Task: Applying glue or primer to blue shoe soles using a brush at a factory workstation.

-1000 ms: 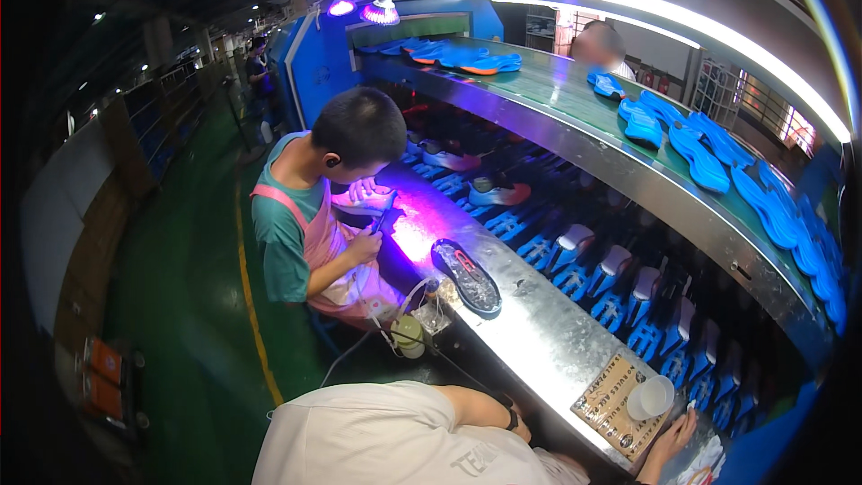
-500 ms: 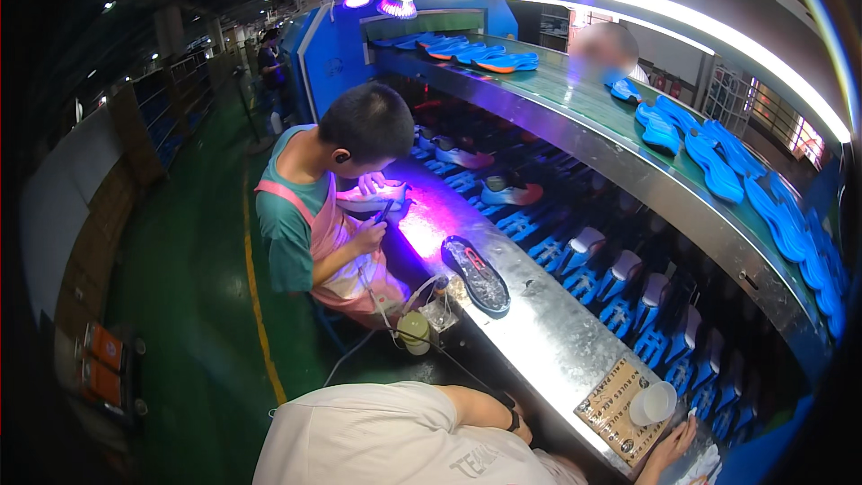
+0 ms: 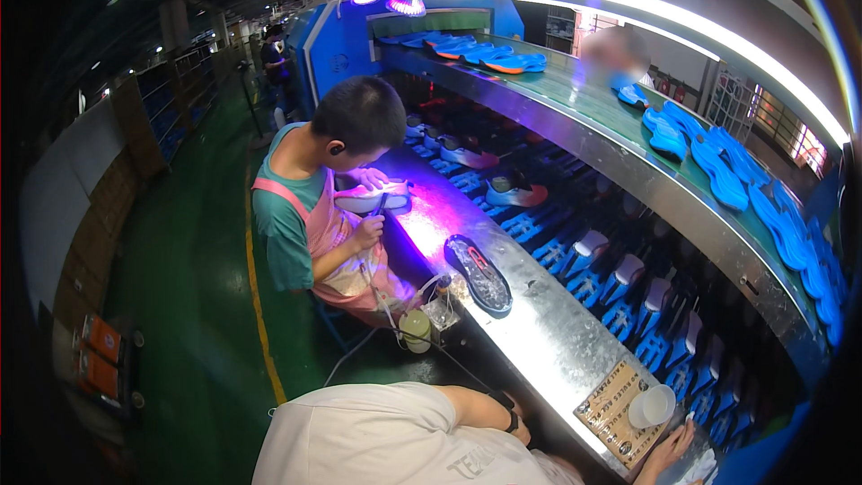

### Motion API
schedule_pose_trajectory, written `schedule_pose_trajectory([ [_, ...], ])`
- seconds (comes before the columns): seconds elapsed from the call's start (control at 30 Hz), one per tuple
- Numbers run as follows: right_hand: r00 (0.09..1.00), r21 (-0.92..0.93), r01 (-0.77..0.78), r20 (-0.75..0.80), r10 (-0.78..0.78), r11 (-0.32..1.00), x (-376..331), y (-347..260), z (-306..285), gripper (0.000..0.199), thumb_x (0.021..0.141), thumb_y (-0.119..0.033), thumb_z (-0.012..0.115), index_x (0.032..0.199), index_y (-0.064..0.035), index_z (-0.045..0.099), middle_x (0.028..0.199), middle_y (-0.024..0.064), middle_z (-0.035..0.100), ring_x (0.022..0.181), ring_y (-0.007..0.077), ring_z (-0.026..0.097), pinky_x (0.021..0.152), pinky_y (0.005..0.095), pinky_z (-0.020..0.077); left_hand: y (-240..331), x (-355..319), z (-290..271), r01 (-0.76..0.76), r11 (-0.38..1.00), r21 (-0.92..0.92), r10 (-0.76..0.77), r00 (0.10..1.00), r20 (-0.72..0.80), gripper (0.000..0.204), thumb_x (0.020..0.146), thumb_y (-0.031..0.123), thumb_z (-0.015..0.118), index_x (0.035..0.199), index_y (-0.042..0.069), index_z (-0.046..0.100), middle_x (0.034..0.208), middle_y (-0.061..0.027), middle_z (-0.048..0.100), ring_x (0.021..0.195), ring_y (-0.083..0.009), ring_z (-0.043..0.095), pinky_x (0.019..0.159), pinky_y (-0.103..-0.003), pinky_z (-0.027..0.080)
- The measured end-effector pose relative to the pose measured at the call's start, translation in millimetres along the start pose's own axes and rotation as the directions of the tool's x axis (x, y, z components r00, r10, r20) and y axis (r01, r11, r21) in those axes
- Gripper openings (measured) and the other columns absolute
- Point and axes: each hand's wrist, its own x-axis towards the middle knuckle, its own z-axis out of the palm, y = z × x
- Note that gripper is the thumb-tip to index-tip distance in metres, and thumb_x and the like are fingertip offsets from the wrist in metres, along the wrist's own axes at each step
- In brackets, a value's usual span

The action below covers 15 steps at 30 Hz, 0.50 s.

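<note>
At the bottom right, my right hand [image 3: 669, 451] is low over the metal bench [image 3: 548, 334], its fingers bent round a small white thing [image 3: 690, 417] I cannot make out. Beside it stands a translucent white cup [image 3: 652, 406] on a piece of brown cardboard [image 3: 611, 406]. Crumpled white material [image 3: 700, 465] lies just below the fingers. My left hand [image 3: 521, 432] is in shade at the bench's near edge, below a dark wristband, its fingers mostly hidden. Farther up the bench lies a dark shoe-shaped piece [image 3: 478, 274] with a red mark.
A co-worker [image 3: 359, 121] on the left holds a pale shoe [image 3: 375, 198] and a thin dark tool under purple lamps [image 3: 406, 4]. Beyond the bench run blue racks with shoes [image 3: 516, 191]. Blue soles [image 3: 718, 175] ride a raised green conveyor [image 3: 575, 94]. A yellow-green container [image 3: 415, 328] hangs beside the bench.
The co-worker's head leans lower and the pale shoe has turned more level, with the tool against its side. My view has shifted slightly; my hands stay about where they were.
</note>
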Motion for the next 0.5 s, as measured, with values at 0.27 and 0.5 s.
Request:
schedule_pose_trajectory([
  [0.27,0.993,-0.025,0.109,-0.046,-0.11,0.994,3.1,50.2,20.1,0.037,0.105,-0.02,0.045,0.129,0.0047,0.057,0.13,0.019,0.058,0.124,0.0353,0.052,0.107,0.0408,0.0374,6.3,-17.1,-24.7,-0.15,0.984,0.092,0.147,0.988,0.048,0.033,0.091,0.023,0.055,0.108,0.0,0.072,0.115,-0.0202,0.07,0.11,-0.03,0.067,0.091,-0.044,0.055],
  [0.5,0.999,-0.022,0.047,-0.024,-0.047,0.999,1.6,7.1,7.4,0.036,0.104,-0.019,0.045,0.128,0.0046,0.058,0.129,0.0194,0.059,0.123,0.0355,0.053,0.106,0.0406,0.0378,3.8,-15.0,-17.4,-0.079,0.995,0.064,0.079,0.997,0.008,0.034,0.092,0.023,0.053,0.105,-0.002,0.072,0.108,-0.0212,0.071,0.102,-0.0321,0.069,0.086,-0.046,0.055],
])
